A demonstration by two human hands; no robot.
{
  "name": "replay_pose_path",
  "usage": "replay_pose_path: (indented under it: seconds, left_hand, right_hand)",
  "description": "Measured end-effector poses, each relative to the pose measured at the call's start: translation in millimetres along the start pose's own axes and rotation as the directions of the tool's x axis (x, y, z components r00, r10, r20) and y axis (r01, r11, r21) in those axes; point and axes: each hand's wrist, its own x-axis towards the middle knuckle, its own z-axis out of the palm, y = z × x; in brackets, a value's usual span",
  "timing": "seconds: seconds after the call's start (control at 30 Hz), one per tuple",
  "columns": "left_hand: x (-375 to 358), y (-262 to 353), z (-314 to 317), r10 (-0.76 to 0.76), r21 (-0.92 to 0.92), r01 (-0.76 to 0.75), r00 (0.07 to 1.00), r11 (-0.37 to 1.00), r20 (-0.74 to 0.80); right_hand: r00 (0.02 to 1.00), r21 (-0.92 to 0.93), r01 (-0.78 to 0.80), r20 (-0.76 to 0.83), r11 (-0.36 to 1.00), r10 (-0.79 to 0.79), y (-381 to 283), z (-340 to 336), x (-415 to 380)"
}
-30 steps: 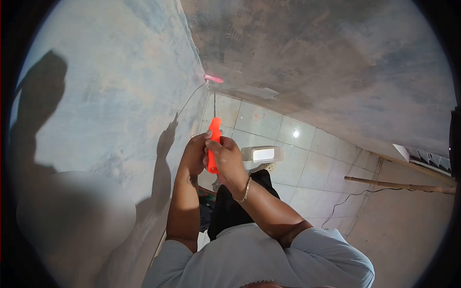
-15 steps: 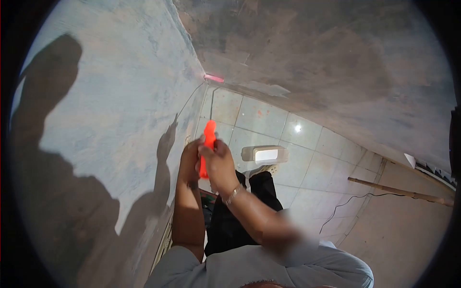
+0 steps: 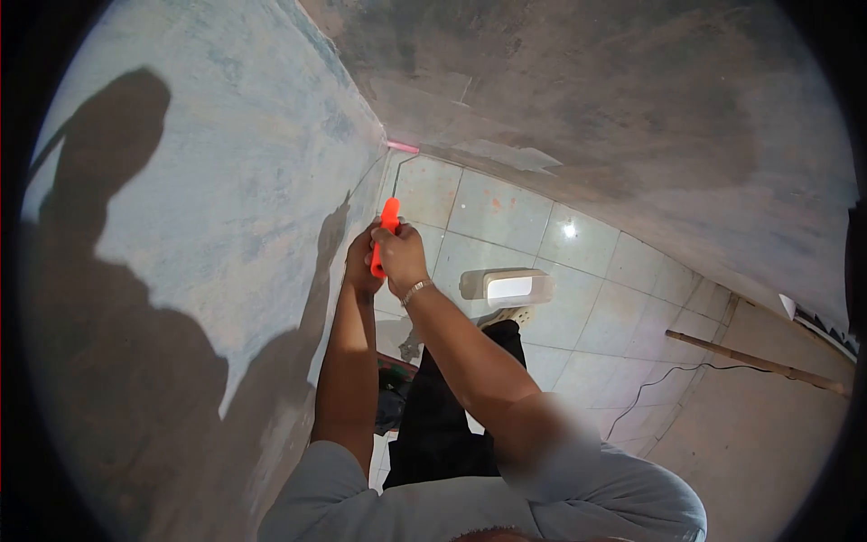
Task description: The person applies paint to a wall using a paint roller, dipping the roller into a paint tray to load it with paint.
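Both my hands are closed round the orange handle of a paint roller (image 3: 390,213). My left hand (image 3: 362,261) wraps the handle from the left side. On the right side, my right hand (image 3: 403,256) grips it, with a bracelet (image 3: 416,290) at the wrist. A thin bent metal rod runs from the handle up to the pink roller head (image 3: 403,146). That roller head lies low in the corner, where the pale left wall (image 3: 244,163) meets the brownish wall (image 3: 578,81), just above the tiled floor.
A container with white inside (image 3: 510,287) stands on the tiled floor (image 3: 569,307), near my shoe (image 3: 515,315). Farther right lie a wooden pole (image 3: 750,359) and a dark cable (image 3: 643,386). My shadow falls on the left wall.
Both hands and the orange handle have moved forward, toward the corner, and my arms reach out farther. The roller head remains low in the corner.
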Motion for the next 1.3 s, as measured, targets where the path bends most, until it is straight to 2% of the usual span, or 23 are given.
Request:
replay_pose_path:
  seconds: [0.07, 0.13, 0.2, 0.23, 0.3, 0.4, 0.53, 0.6, 0.63, 0.7, 0.73, 0.83, 0.9, 0.93, 0.97, 1.0, 1.03, 1.07, 1.13, 1.17, 1.2, 1.27, 1.3]
  left_hand:
    - [27, -8, -15, -0.006, -0.116, -0.006, 0.995, 0.993, -0.100]
    - [25, -3, -12, 0.036, -0.083, -0.036, 0.999, 0.996, -0.008]
    - [-2, 14, 24, 0.147, 0.136, -0.134, 0.985, 0.982, -0.091]
    - [6, 10, 7, 0.151, 0.134, -0.139, 0.985, 0.981, -0.086]
    - [27, -12, -53, 0.072, -0.118, -0.035, 0.942, 0.992, 0.327]
    - [55, -25, -78, 0.049, -0.334, 0.056, 0.953, 0.941, 0.298]
    - [49, -14, -62, 0.078, -0.272, 0.015, 0.942, 0.962, 0.327]
    - [32, -9, -34, 0.099, -0.042, -0.103, 0.991, 0.994, -0.090]
    - [47, -21, -54, 0.095, -0.041, -0.099, 0.991, 0.994, -0.090]
    - [86, -49, -112, 0.045, -0.226, -0.019, 0.993, 0.974, 0.109]
    - [79, -29, -87, 0.050, -0.218, -0.024, 0.992, 0.976, 0.116]
    - [0, -4, -25, 0.266, 0.182, -0.269, 0.963, 0.946, 0.043]
    - [-38, 22, 27, 0.412, 0.441, -0.389, 0.910, 0.809, 0.048]
    - [-41, 19, 19, 0.411, 0.441, -0.388, 0.911, 0.809, 0.047]
    - [-40, 16, 5, 0.202, 0.129, -0.207, 0.978, 0.970, 0.048]
    - [-38, 14, -1, 0.000, -0.188, 0.023, 0.992, 0.982, 0.124]
    - [-42, 11, 1, 0.142, 0.031, -0.143, 0.989, 0.989, 0.040]
    - [-37, 7, -8, 0.144, 0.033, -0.146, 0.989, 0.989, 0.044]
    - [-4, -9, -48, -0.077, -0.218, 0.064, 0.996, 0.974, -0.050]
    - [5, -24, -70, -0.074, -0.312, 0.101, 0.992, 0.945, 0.097]
    - [-7, -27, -59, -0.067, -0.312, 0.095, 0.993, 0.945, 0.101]
    - [-48, -42, -25, 0.018, -0.065, -0.044, 0.935, 0.997, -0.355]
    - [-64, -64, -37, 0.028, -0.008, -0.033, 0.929, 0.999, -0.368]
  right_hand:
    - [0.999, -0.021, 0.007, -0.046, 1.000, -0.008, 11, 1, 28]
    - [0.999, -0.034, -0.009, -0.046, 0.999, 0.007, 7, 2, 31]
    - [0.999, -0.059, -0.034, 0.006, 0.998, 0.035, -1, 4, 20]
    - [1.000, -0.061, -0.028, 0.009, 0.998, 0.029, 0, 4, 22]
    - [1.000, 0.013, 0.004, -0.020, 1.000, -0.004, 10, 4, 19]
    - [0.999, -0.058, 0.006, -0.049, 0.998, -0.009, 20, 9, 42]
    - [0.996, -0.098, 0.029, -0.083, 0.995, -0.037, 19, 13, 46]
    - [0.998, -0.004, 0.019, -0.056, 1.000, -0.019, 14, 13, 37]
    - [0.998, -0.002, 0.017, -0.059, 1.000, -0.017, 21, 11, 45]
    - [0.990, -0.145, 0.049, -0.121, 0.988, -0.067, 44, 9, 69]
    - [0.990, -0.139, 0.059, -0.117, 0.989, -0.075, 34, 15, 64]
    - [0.995, -0.079, 0.033, -0.095, 0.996, -0.041, 12, 18, 25]
    - [0.993, -0.115, 0.114, -0.026, 0.987, -0.118, -2, 22, -10]
    - [0.993, -0.115, 0.112, -0.026, 0.987, -0.116, 10, 20, -16]
    - [0.981, -0.160, 0.162, -0.079, 0.974, -0.176, 23, 22, -19]
    - [0.962, -0.208, 0.214, -0.125, 0.954, -0.243, 32, 21, -18]
    - [0.955, -0.333, 0.234, -0.099, 0.913, -0.280, 32, 22, -11]
    - [0.954, -0.331, 0.238, -0.098, 0.913, -0.284, 30, 20, -4]
    - [0.997, -0.214, -0.036, -0.076, 0.976, 0.020, 17, 16, 13]
    - [0.995, -0.177, -0.042, -0.099, 0.983, 0.024, 35, 11, 31]
    - [0.995, -0.180, -0.035, -0.094, 0.983, 0.018, 37, 8, 33]
    - [0.993, -0.244, 0.002, -0.117, 0.970, -0.031, 42, 3, 26]
    - [0.997, -0.180, 0.020, -0.074, 0.984, -0.033, 38, 3, 10]
